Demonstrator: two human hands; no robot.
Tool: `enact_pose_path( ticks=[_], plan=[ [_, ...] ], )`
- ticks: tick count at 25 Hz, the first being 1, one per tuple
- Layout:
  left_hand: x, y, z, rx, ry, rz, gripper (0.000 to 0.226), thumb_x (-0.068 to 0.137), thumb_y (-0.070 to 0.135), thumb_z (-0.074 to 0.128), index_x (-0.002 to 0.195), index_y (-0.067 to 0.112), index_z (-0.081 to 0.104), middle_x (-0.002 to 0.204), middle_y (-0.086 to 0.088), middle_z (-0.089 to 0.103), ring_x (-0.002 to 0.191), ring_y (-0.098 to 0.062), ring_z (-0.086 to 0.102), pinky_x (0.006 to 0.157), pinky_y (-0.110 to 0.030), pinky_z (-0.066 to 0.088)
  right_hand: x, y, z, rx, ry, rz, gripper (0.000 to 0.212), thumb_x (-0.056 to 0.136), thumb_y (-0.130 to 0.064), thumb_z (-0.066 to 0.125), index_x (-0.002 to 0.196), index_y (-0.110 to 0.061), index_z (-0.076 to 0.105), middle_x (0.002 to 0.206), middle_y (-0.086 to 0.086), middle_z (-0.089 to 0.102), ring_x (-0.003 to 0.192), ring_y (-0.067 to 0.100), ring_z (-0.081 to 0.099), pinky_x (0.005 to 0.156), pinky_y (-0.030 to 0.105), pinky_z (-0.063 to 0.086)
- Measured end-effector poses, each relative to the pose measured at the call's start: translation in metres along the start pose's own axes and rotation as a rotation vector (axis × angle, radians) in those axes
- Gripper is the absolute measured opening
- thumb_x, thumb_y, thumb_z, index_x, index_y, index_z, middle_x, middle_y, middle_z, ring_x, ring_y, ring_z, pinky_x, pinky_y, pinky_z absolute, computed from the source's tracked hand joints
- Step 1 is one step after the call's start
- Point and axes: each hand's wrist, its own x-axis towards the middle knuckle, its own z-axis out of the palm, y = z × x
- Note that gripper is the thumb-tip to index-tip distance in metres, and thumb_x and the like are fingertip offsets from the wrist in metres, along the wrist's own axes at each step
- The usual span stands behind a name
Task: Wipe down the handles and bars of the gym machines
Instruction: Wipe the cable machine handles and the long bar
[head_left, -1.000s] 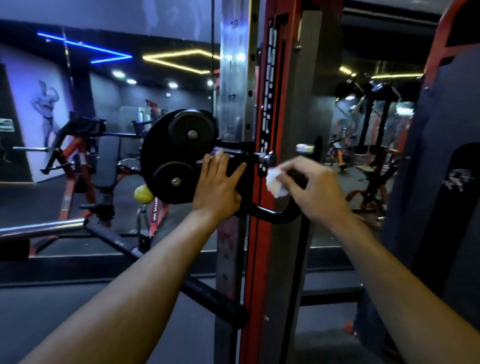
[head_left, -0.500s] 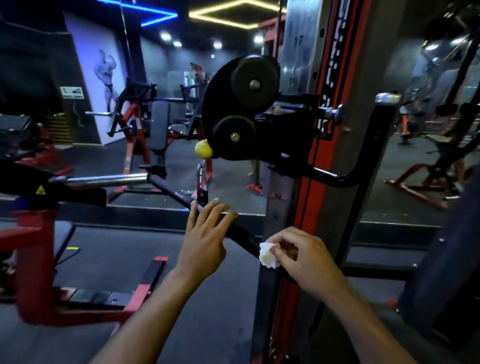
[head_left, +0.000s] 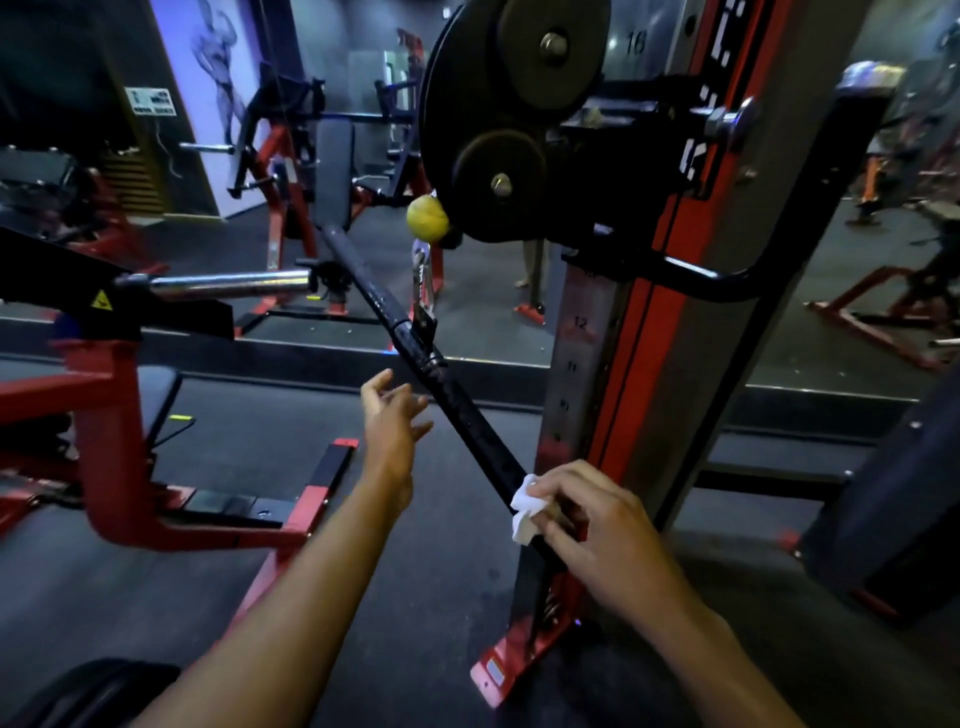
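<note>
Head view shows the right hand's fingers curled over a crumpled white cloth, pressing it onto the lower end of a long black bar in the lower centre of the frame; the right hand wraps that end from above. Just left of the bar, the left hand hangs in the air with its fingers spread and loosely bent, holding nothing and not touching the bar. From the cloth the bar runs diagonally up and left toward the middle of the frame, where a metal clip joins it beneath a yellow ball. Above, in the upper centre, sit black pulley wheels on a carriage mounted to a red and grey numbered upright, with a curved black handle reaching right. At left stands a red-framed machine with a chrome sleeve.
</note>
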Motion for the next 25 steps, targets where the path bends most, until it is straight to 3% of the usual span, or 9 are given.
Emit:
enact_pose_path(
  ticks=[3,6,9,11,14,17,21,25],
  plan=[
    [0.029,0.022,0.000,-0.115,-0.113,-0.159,0.018,0.102,0.026,0.052,0.115,0.017,0.060,0.082,0.003,0.070,0.074,-0.014,0.064,0.069,-0.031,0.053,-0.006,-0.002,0.006,-0.002,-0.006,0.030,0.018,0.086,-0.014,0.076,0.099,-0.022,0.067,0.107,-0.017,0.060,0.100,0.002,0.062,0.082,0.026,0.051],
    [0.055,0.041,0.005,-0.170,-0.093,-0.180,0.019,0.101,0.032,0.053,0.102,0.017,0.064,0.085,-0.002,0.071,0.068,-0.016,0.066,0.063,-0.029,0.054,-0.009,0.001,0.006,0.000,-0.026,0.040,0.016,0.086,-0.014,0.076,0.099,-0.020,0.069,0.105,-0.016,0.060,0.099,0.004,0.062,0.081,0.028,0.053],
    [0.075,0.059,0.006,-0.173,-0.120,-0.197,0.028,0.098,0.039,0.055,0.110,0.015,0.062,0.100,-0.007,0.067,0.075,-0.019,0.069,0.068,-0.032,0.056,-0.013,0.006,0.003,-0.002,-0.028,0.059,0.019,0.086,-0.011,0.077,0.101,-0.022,0.073,0.103,-0.018,0.061,0.099,0.000,0.062,0.085,0.020,0.052],
    [0.079,0.068,0.009,-0.169,-0.157,-0.241,0.030,0.099,0.043,0.058,0.108,0.014,0.060,0.087,-0.005,0.066,0.069,-0.019,0.071,0.062,-0.032,0.059,-0.015,0.007,0.000,-0.021,-0.059,0.095,0.021,0.086,-0.011,0.077,0.102,-0.025,0.076,0.102,-0.022,0.062,0.099,-0.004,0.061,0.086,0.014,0.050],
    [0.071,0.064,0.020,-0.213,-0.058,-0.172,0.013,0.100,0.022,0.061,0.093,0.014,0.055,0.065,-0.002,0.056,0.054,-0.019,0.061,0.052,-0.030,0.057,-0.016,0.004,-0.002,-0.012,-0.113,0.115,0.016,0.086,-0.016,0.078,0.096,-0.029,0.077,0.097,-0.021,0.064,0.095,-0.003,0.063,0.082,0.018,0.051],
    [0.068,0.049,0.026,-0.283,-0.027,-0.057,0.015,0.097,0.007,0.058,0.090,0.016,0.048,0.060,0.001,0.051,0.056,-0.015,0.051,0.059,-0.033,0.055,-0.014,0.001,0.005,-0.006,-0.059,0.097,0.016,0.085,-0.012,0.079,0.095,-0.025,0.077,0.095,-0.020,0.065,0.092,-0.002,0.064,0.078,0.015,0.050],
    [0.061,0.032,0.034,-0.289,-0.073,-0.050,0.016,0.095,0.007,0.060,0.098,0.015,0.047,0.064,0.002,0.051,0.056,-0.010,0.050,0.058,-0.033,0.054,0.000,-0.001,0.013,-0.037,0.022,0.064,0.019,0.084,-0.006,0.079,0.100,-0.016,0.077,0.096,-0.014,0.065,0.091,0.000,0.062,0.078,0.007,0.045],
    [0.055,0.017,0.047,-0.258,-0.065,0.005,0.016,0.088,0.010,0.063,0.091,0.016,0.049,0.066,0.000,0.050,0.056,-0.015,0.047,0.064,-0.038,0.048,0.045,-0.012,0.027,-0.090,0.093,-0.065,0.019,0.084,-0.003,0.076,0.101,-0.011,0.075,0.096,-0.004,0.062,0.085,0.006,0.059,0.076,0.019,0.048]
  ],
)
